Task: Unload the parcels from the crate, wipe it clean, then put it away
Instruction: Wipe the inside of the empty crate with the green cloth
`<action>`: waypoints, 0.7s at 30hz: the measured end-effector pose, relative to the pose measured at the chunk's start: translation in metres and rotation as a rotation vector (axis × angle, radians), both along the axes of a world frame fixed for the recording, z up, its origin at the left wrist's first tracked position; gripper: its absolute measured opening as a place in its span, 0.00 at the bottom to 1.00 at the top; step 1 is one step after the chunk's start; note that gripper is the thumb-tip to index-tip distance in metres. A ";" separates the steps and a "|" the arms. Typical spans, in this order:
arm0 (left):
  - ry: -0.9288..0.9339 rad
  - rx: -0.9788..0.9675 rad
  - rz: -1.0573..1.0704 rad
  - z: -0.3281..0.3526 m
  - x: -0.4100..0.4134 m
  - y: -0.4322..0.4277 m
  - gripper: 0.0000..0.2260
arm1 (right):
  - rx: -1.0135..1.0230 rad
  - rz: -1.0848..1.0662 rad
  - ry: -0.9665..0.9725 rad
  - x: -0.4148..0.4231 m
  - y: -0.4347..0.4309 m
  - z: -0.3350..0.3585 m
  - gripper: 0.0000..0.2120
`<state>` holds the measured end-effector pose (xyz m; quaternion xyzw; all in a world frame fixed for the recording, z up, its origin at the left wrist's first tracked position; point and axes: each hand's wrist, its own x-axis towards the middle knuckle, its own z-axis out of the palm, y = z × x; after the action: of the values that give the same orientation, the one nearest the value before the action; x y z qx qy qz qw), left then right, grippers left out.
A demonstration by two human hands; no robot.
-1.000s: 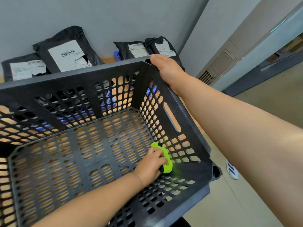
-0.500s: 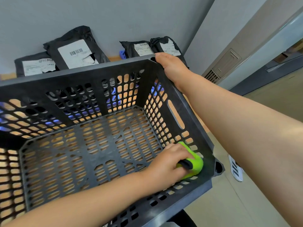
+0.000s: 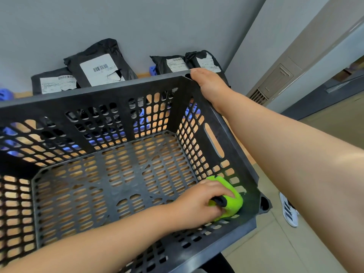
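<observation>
A black perforated plastic crate (image 3: 110,95) fills the view, tilted toward me with nothing lying inside. My left hand (image 3: 199,205) reaches into it and grips a bright green sponge (image 3: 229,198), pressed into the near right corner where floor and right wall meet. My right hand (image 3: 210,85) clasps the far right corner of the crate's rim. Several black parcels with white labels lean against the grey wall behind the crate, among them a large parcel (image 3: 102,66) and a smaller parcel (image 3: 169,64).
The parcels stand on a wooden surface (image 3: 143,75) with small blue items (image 3: 152,69) beside them. To the right lie a beige tiled floor (image 3: 275,243), a white shoe (image 3: 288,210), a wall vent (image 3: 258,96) and a doorway.
My left hand slid the green sponge along the right wall toward me into the near right corner. The right hand kept its hold on the rim.
</observation>
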<state>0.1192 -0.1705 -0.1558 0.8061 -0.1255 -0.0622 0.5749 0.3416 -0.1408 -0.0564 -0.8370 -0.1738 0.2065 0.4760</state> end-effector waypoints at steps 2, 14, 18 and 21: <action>0.093 0.048 -0.030 -0.015 -0.001 0.003 0.19 | -0.007 -0.003 0.003 0.001 0.001 -0.001 0.16; 0.570 0.042 0.111 -0.068 0.007 -0.002 0.13 | -0.069 0.091 -0.023 0.000 -0.001 0.005 0.17; 0.602 -0.049 0.388 -0.052 0.018 0.005 0.13 | -0.046 0.070 0.015 -0.004 -0.002 0.010 0.17; 0.471 -0.197 0.632 -0.021 0.024 0.025 0.13 | -0.047 0.060 0.007 -0.008 -0.003 0.013 0.17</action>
<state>0.1429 -0.1453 -0.1768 0.7096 0.2585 -0.0531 0.6533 0.3339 -0.1437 -0.0438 -0.8415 -0.1924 0.2278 0.4505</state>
